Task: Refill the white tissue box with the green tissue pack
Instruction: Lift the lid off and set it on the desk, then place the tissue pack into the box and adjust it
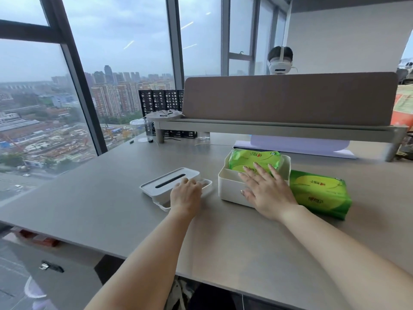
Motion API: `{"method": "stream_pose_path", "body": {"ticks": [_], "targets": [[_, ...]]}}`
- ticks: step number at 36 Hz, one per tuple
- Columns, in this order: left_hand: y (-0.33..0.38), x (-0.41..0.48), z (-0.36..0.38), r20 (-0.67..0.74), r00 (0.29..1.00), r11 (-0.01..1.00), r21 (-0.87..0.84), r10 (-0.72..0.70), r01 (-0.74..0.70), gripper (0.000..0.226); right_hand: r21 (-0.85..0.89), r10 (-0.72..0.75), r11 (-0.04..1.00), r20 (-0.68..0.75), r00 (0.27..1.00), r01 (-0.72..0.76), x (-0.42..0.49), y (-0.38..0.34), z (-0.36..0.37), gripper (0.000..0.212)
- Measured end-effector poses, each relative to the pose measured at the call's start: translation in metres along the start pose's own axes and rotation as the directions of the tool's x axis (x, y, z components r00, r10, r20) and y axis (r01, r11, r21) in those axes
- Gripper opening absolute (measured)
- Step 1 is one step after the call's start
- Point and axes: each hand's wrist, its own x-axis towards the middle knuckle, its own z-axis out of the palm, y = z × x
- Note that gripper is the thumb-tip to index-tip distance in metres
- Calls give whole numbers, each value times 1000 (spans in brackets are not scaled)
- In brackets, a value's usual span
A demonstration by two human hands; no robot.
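White tissue box (232,186) sits open-topped on the grey surface (111,198), lid off. Green tissue pack (252,161) is in the box, far end tilted up and poking above the far rim, not seated flat. Right hand (268,193) lies palm down over the near right part of the box, fingers (250,177) spread flat and open, tips touching the pack's near edge; thumb runs down the box's front wall; not gripping anything. A second green pack (319,193) lies flat on the surface just right of the box, touching or nearly touching its right wall. The lid (165,182), white with a dark slot, lies left of the box, slot side up, angled, resting on a small white tray (206,183) whose edge shows at the lid's right side, close to the box but apart from it. Left hand (186,198) rests on the near right end of the lid, fingers curled down over the lid/tray edge; cannot tell if they actually grip it or only rest. Behind the box: a raised grey shelf (268,128) with a brown divider panel (288,99) on it, white paper under the shelf. Far left of the box, at the window, a clear plastic cup (139,128) and black crates (161,104). Beyond the panel, a person's head with a white headset (279,66).
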Motion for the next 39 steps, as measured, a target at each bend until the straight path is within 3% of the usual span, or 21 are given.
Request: {"method": "stream_pose_path", "body": {"ticks": [7, 12, 17, 22, 28, 32, 39], "targets": [[3, 7, 3, -25, 1000, 998, -59, 12, -14, 44, 0, -34, 999, 3, 999, 34, 2, 6, -1, 78], [9, 14, -14, -104, 993, 989, -135, 54, -68, 41, 48, -38, 998, 11, 999, 37, 2, 9, -7, 80], [28, 30, -39, -171, 983, 955, -275, 68, -114, 46, 172, 85, 982, -60, 995, -73, 5, 26, -20, 76], [56, 44, -49, -157, 962, 923, -283, 225, -261, 52, 162, 253, 957, -77, 964, -239, 6, 48, -29, 54], [76, 48, -35, -55, 910, 886, -208, 412, -414, 68, 119, 298, 952, -129, 946, -283, 11, 58, -29, 29], [81, 45, -20, 50, 921, 906, -206, 387, -369, 74, 66, 280, 960, -180, 943, -272, 16, 58, -22, 18], [86, 45, -12, 6, 941, 921, -208, 338, -329, 74, 71, 319, 947, -296, 900, -313, 24, 62, -21, 14]]}}
